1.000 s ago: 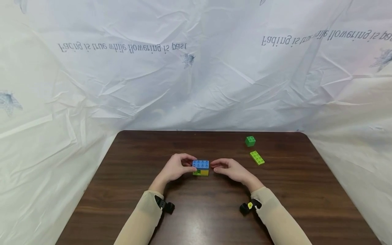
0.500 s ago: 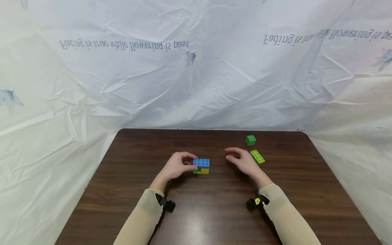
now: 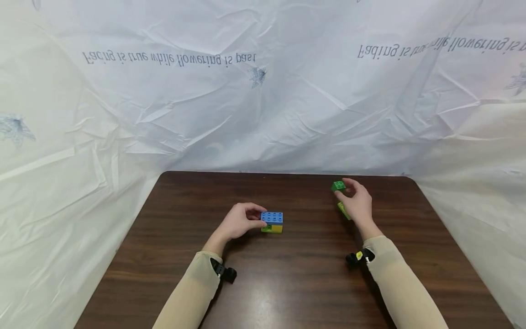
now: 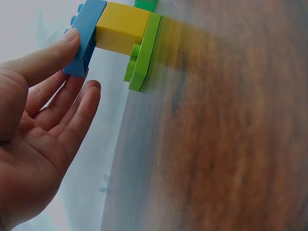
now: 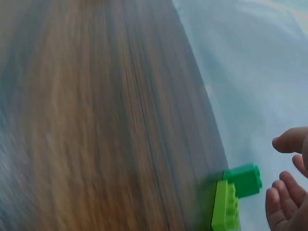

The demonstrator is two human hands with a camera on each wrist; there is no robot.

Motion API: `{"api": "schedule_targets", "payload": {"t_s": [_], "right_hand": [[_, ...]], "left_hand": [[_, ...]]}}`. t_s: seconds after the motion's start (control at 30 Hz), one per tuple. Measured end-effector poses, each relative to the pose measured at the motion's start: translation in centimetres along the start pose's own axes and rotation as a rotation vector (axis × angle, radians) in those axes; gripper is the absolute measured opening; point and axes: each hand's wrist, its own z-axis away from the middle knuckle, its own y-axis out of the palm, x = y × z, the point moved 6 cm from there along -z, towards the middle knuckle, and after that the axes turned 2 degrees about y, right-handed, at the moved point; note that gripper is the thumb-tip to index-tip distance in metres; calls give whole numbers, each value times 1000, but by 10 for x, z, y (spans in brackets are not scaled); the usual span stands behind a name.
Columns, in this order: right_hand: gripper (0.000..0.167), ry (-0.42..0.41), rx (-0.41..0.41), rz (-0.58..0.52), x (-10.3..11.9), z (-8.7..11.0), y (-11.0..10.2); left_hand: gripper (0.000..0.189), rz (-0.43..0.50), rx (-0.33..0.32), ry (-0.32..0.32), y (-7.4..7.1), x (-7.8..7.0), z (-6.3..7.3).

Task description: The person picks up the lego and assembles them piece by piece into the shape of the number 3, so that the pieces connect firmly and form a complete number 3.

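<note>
left hand [image 3: 240,222] pinches blue brick [image 3: 274,217]; right hand [image 3: 359,204] is beside green cube [image 3: 338,186].

White plastic sheet [image 3: 304,123] in head view bears two lines of print, flipped top to bottom: left line [image 3: 169,59] ends "is true while flowering is past", first word crease-distorted; right line [image 3: 441,48] starts "Fading is", its end cropped.

upright blue-topped stack [image 3: 273,221], studded green cube [image 3: 338,186]
</note>
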Motion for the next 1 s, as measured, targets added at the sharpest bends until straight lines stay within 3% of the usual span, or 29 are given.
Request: {"api": "schedule_targets", "payload": {"t_s": [0.27, 0.43, 0.6, 1.0], "right_hand": [[71, 72, 129, 69, -16, -14, 3], [76, 151, 206, 25, -27, -17, 6], [75, 191, 212, -9, -33, -17, 6], [76, 216, 198, 49, -34, -25, 11]], "left_hand": [[33, 1, -6, 6, 0, -1, 1], [34, 2, 4, 9, 0, 0, 0], [34, 4, 10, 0, 1, 1, 0], [33, 6, 4, -12, 1, 2, 1]]}}
